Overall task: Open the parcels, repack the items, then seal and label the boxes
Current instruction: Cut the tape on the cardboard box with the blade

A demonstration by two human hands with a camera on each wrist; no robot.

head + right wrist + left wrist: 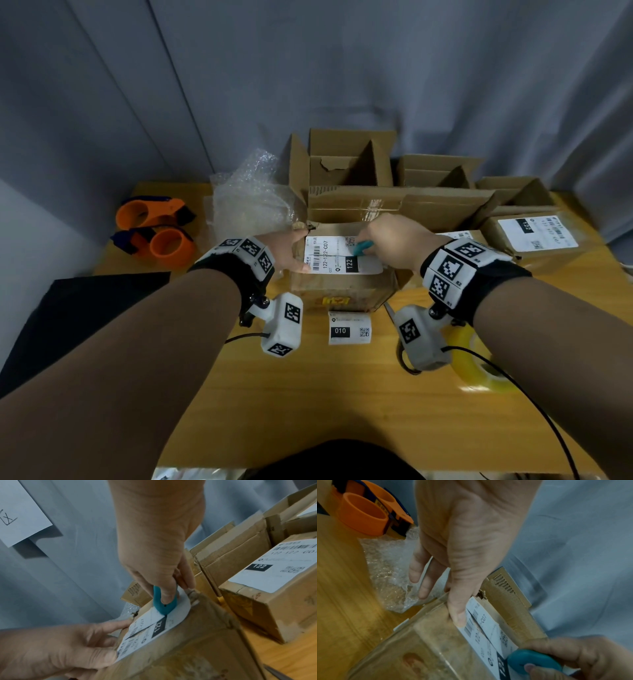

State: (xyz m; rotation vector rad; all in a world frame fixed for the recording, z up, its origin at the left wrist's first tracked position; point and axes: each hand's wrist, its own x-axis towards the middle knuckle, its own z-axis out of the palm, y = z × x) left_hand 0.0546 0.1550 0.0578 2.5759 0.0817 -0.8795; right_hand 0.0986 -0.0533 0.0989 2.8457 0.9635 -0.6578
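Note:
A taped brown parcel (342,291) stands mid-table with a white label (335,255) reading 122 on its top. My left hand (291,253) holds the parcel's left edge, thumb on the top by the label (488,632) and fingers (423,585) down the side. My right hand (394,240) grips a teal cutter (362,247). The cutter (160,604) has its tip down on the label (149,628), along the middle seam near the black 122 patch. Its blade is hidden.
Open empty boxes (342,161) line the back. A second labelled parcel (534,236) sits right. Bubble wrap (253,195) and orange tape dispensers (154,229) lie left. A label roll (349,329) and clear tape roll (479,359) lie on the wooden table (308,394).

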